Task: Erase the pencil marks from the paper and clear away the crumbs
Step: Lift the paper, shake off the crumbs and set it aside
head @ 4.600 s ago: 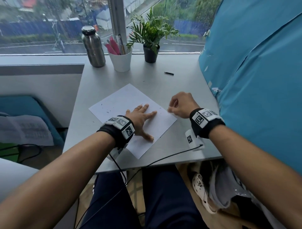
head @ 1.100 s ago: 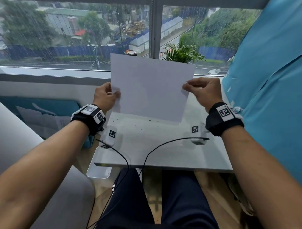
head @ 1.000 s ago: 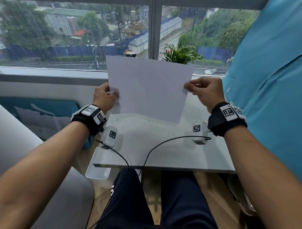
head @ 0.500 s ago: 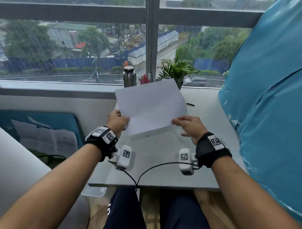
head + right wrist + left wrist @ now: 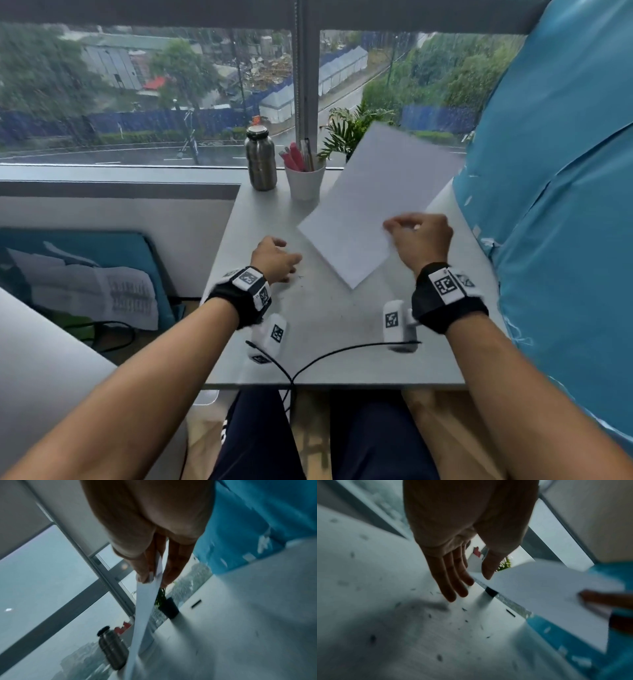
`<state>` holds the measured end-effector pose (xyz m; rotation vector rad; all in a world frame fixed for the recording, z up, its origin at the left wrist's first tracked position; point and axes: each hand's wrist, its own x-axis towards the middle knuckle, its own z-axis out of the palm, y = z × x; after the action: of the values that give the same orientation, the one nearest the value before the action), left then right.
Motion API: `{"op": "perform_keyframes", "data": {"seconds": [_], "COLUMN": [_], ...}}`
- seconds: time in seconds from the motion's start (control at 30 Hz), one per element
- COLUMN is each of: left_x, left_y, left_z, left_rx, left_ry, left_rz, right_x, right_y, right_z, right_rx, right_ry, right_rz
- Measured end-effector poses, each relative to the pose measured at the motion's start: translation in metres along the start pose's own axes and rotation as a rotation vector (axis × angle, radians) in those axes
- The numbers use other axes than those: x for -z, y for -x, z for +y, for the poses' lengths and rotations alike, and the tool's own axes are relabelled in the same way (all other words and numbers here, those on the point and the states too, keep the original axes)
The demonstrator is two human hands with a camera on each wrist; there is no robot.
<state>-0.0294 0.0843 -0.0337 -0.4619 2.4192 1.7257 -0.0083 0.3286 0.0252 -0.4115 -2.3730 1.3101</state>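
The white sheet of paper [image 5: 370,202] hangs tilted above the right half of the grey desk [image 5: 329,335]. My right hand [image 5: 416,236] pinches its near right edge between thumb and fingers; in the right wrist view the paper [image 5: 145,608] runs edge-on out of the fingertips [image 5: 147,577]. My left hand [image 5: 277,258] hovers over the desk's left part, empty, with straight relaxed fingers [image 5: 453,586]. Dark eraser crumbs [image 5: 465,620] lie scattered on the desk below and in front of it. The paper [image 5: 547,599] shows at right in the left wrist view.
At the desk's far edge by the window stand a steel bottle [image 5: 260,159], a white cup of pens [image 5: 305,180] and a potted plant [image 5: 349,132]. A small black object [image 5: 196,603] lies on the far right. A blue cover [image 5: 548,205] bounds the right side. Cables [image 5: 308,363] cross the front edge.
The left hand has let go of the paper and dropped toward the desk. The right hand alone has swung the sheet to the right. Earlier the sheet lay flat, then was lifted upright.
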Motion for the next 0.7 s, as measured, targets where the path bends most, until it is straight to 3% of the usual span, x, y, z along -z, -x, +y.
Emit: {"op": "perform_keyframes", "data": {"seconds": [0.07, 0.13, 0.4, 0.47, 0.57, 0.7], "left_x": [-0.007, -0.026, -0.161, -0.187, -0.205, -0.171], "left_y": [-0.003, 0.002, 0.057, 0.064, 0.063, 0.033], "left_z": [0.005, 0.017, 0.037, 0.033, 0.025, 0.010], "left_rx": [-0.173, -0.361, -0.892, -0.916, -0.817, -0.738], "left_ry": [-0.408, -0.654, -1.141, -1.214, -1.269, -1.250], "left_rz": [-0.051, -0.189, -0.838, -0.877, -0.855, -0.766], "right_x": [0.020, 0.037, 0.081, 0.089, 0.096, 0.094], "right_y": [-0.014, -0.027, -0.041, -0.045, -0.053, -0.056], "right_z": [-0.002, 0.002, 0.028, 0.028, 0.030, 0.038], "right_rx": [0.094, 0.142, 0.182, 0.205, 0.226, 0.209], "right_ry": [0.088, 0.168, 0.384, 0.415, 0.397, 0.374], "right_rz": [0.122, 0.183, 0.279, 0.318, 0.333, 0.316]}}
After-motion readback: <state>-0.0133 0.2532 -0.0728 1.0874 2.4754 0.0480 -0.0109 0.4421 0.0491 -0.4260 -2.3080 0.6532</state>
